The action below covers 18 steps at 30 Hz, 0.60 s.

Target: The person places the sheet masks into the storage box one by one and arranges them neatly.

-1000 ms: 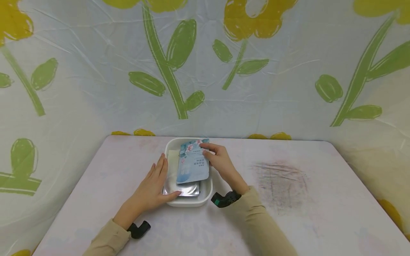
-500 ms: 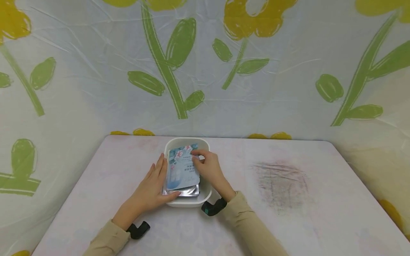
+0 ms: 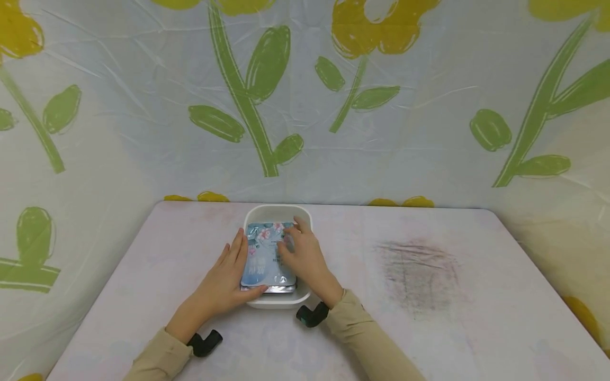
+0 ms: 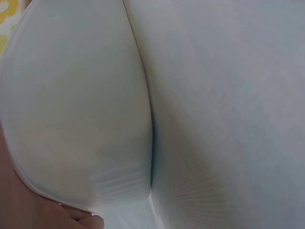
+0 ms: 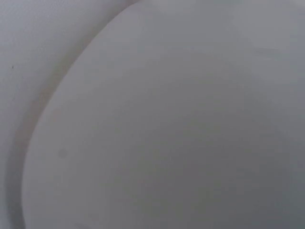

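Observation:
In the head view, a light blue sachet (image 3: 262, 262) with pink flowers and pale lettering lies face up inside a white oblong tub (image 3: 276, 305). A silver sachet edge (image 3: 281, 289) pokes out beneath it at the near end. My left hand (image 3: 219, 288) rests along the tub's left side with straight fingers, its thumb stretched over the near end by the sachets. Over the blue sachet's right side is my right hand (image 3: 307, 259), fingers bent loosely and spread apart, thumb and forefinger close above the print. The left wrist view shows the tub's outer wall (image 4: 81, 105) and part of that hand.
The tub stands near the back edge of a pale table (image 3: 371, 328). A dark smudged patch (image 3: 419, 275) marks the tabletop to the right. Behind hangs a white sheet (image 3: 419, 132) with printed flowers. The right wrist view is mostly the tub's blurred pale wall (image 5: 167, 133).
My right hand has brought the blue sachet leftward and down onto the silver one, then let go, its fingers spreading. The sachet now lies straighter. My left hand has stayed put.

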Motion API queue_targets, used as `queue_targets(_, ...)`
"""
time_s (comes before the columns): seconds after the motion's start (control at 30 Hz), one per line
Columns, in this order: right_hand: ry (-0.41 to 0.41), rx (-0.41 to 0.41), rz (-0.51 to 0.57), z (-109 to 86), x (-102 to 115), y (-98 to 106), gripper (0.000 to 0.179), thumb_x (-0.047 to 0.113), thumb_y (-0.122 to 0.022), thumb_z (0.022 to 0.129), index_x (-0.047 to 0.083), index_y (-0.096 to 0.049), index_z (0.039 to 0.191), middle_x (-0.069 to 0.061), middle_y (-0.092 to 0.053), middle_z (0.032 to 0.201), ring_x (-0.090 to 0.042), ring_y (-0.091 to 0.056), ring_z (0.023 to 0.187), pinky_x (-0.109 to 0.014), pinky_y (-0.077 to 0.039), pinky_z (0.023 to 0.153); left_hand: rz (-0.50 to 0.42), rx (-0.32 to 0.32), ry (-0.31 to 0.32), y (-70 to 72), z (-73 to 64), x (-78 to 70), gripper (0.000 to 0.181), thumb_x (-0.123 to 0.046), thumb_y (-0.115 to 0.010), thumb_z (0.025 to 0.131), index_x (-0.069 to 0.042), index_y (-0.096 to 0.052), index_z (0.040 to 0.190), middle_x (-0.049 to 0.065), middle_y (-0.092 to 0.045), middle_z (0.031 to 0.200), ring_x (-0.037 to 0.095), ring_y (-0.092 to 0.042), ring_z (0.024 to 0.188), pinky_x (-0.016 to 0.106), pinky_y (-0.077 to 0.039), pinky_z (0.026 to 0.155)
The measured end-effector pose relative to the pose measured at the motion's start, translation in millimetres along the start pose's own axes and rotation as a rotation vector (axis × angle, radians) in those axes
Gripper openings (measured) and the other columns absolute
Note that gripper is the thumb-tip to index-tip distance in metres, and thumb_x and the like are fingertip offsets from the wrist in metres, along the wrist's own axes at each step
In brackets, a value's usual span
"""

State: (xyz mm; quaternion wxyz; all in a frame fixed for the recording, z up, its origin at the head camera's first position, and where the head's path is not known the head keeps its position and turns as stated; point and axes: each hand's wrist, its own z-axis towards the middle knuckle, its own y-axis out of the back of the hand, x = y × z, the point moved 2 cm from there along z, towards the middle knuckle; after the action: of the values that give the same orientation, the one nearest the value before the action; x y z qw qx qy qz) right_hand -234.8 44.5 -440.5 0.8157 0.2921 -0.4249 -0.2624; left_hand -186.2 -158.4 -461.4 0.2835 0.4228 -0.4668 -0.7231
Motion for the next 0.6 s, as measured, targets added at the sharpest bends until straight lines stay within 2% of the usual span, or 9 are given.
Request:
queue_targets(0.07, 0.01, 0.059, -0.068, -0.1, 1.3, -1.0, 0.048, 0.029, -0.075, 0.086, -0.002, -0.065, 0.122, -0.03, -0.046, 0.143, -0.044, -0.053, 0.124, -0.054, -0.052, 0.094, 0.002, 0.007, 0.005, -0.3, 0.1, 0.5, 0.118, -0.072, -0.058, 0.085, 0.007, -0.007, 0.156, 0.018, 0.007, 0.165, 0.031, -0.008, 0.151, 0.052, -0.015, 0.12)
queue_targets(0.1, 0.011, 0.109, -0.1, -0.3, 2.1, -1.6, 0.059, 0.037, -0.075, 0.085, 0.0, -0.062, 0.129, -0.03, -0.042, 0.147, -0.045, -0.048, 0.129, -0.056, -0.05, 0.096, 0.002, 0.008, 0.004, -0.3, 0.2, 0.5, 0.118, -0.072, -0.058, 0.085, 0.007, -0.006, 0.156, 0.018, 0.007, 0.165, 0.031, -0.008, 0.151, 0.053, -0.015, 0.12)
queue_targets(0.2, 0.033, 0.244, -0.217, -1.5, 4.7, -4.0, 0.085, 0.061, -0.073, 0.08, 0.008, -0.053, 0.143, -0.026, -0.033, 0.154, -0.044, -0.037, 0.138, -0.06, -0.047, 0.098, -0.001, -0.005, -0.01, 0.1, 0.1, 0.5, 0.117, -0.07, -0.059, 0.085, 0.008, -0.007, 0.155, 0.02, 0.004, 0.164, 0.034, -0.01, 0.15, 0.055, -0.017, 0.119)
queue_targets(0.27, 0.051, 0.312, -0.285, -2.4, 6.0, -5.4, 0.095, 0.07, -0.071, 0.076, 0.013, -0.048, 0.148, -0.025, -0.029, 0.157, -0.044, -0.031, 0.142, -0.06, -0.043, 0.102, -0.003, -0.013, -0.02, 0.2, -0.2, 0.5, 0.117, -0.069, -0.06, 0.085, 0.009, -0.008, 0.155, 0.022, 0.002, 0.164, 0.035, -0.012, 0.15, 0.056, -0.018, 0.118)
queue_targets(0.43, 0.073, 0.408, -0.394, -2.7, 7.7, -8.2, 0.098, 0.079, -0.064, 0.074, 0.025, -0.042, 0.153, -0.019, -0.028, 0.159, -0.045, -0.024, 0.145, -0.06, -0.036, 0.109, -0.003, -0.015, -0.031, 0.5, -0.5, 0.4, 0.115, -0.067, -0.061, 0.086, 0.009, -0.01, 0.155, 0.023, 0.001, 0.164, 0.035, -0.011, 0.15, 0.057, -0.018, 0.118)
queue_targets(0.6, 0.096, 0.446, -0.472, -2.2, 9.4, -9.2, 0.095, 0.083, -0.057, 0.075, 0.031, -0.04, 0.153, -0.015, -0.03, 0.16, -0.043, -0.025, 0.145, -0.058, -0.035, 0.11, -0.004, 0.009, -0.013, 0.7, -0.1, 0.7, 0.115, -0.068, -0.059, 0.087, 0.008, -0.007, 0.155, 0.021, 0.005, 0.164, 0.032, -0.008, 0.151, 0.055, -0.016, 0.119)
